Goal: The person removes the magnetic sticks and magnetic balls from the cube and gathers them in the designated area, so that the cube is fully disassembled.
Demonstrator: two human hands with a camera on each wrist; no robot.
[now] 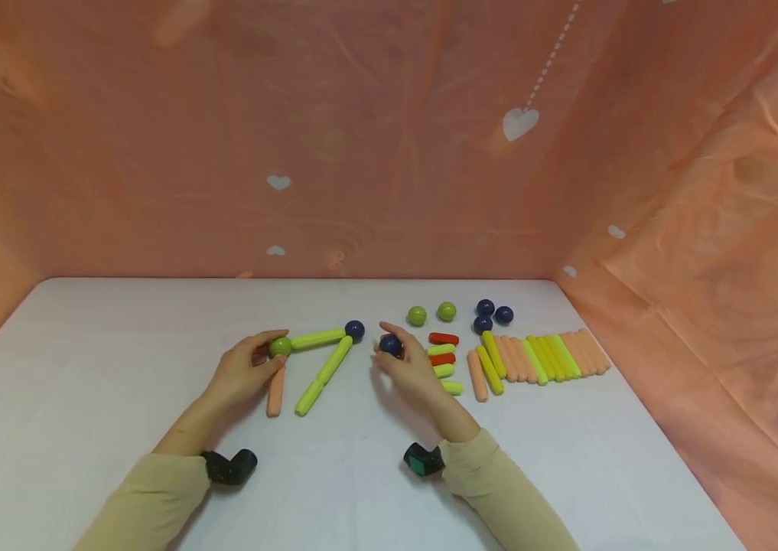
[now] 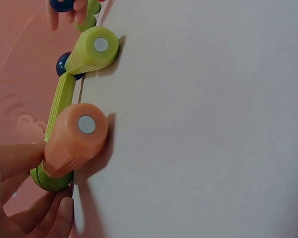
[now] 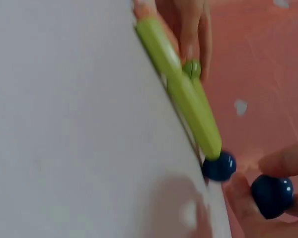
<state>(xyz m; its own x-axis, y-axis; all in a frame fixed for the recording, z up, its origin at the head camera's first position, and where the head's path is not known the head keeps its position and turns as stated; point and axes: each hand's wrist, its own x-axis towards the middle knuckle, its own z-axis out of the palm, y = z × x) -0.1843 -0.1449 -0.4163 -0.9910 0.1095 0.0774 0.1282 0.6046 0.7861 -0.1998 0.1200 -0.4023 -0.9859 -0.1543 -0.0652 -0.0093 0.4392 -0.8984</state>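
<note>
My left hand point(image 1: 237, 373) pinches a green ball point(image 1: 280, 347) between thumb and fingers at the left corner of a shape on the table. From that ball a peach rod point(image 1: 275, 392) points toward me, and a yellow-green rod point(image 1: 317, 339) runs right to a dark blue ball point(image 1: 355, 330). A second yellow-green length point(image 1: 323, 376) slants from the blue ball toward me. Pale discs show in the rod ends in the left wrist view. My right hand point(image 1: 418, 373) holds another dark blue ball point(image 3: 272, 196) in its fingertips, apart from the shape.
Short red and yellow-green rods point(image 1: 442, 359) lie partly behind my right hand. Farther right is a row of peach, yellow and green rods point(image 1: 554, 358). Two green balls point(image 1: 447, 311) and several dark blue balls point(image 1: 485, 308) sit behind. An orange curtain point(image 1: 389, 153) hangs behind the white table point(image 1: 120, 329).
</note>
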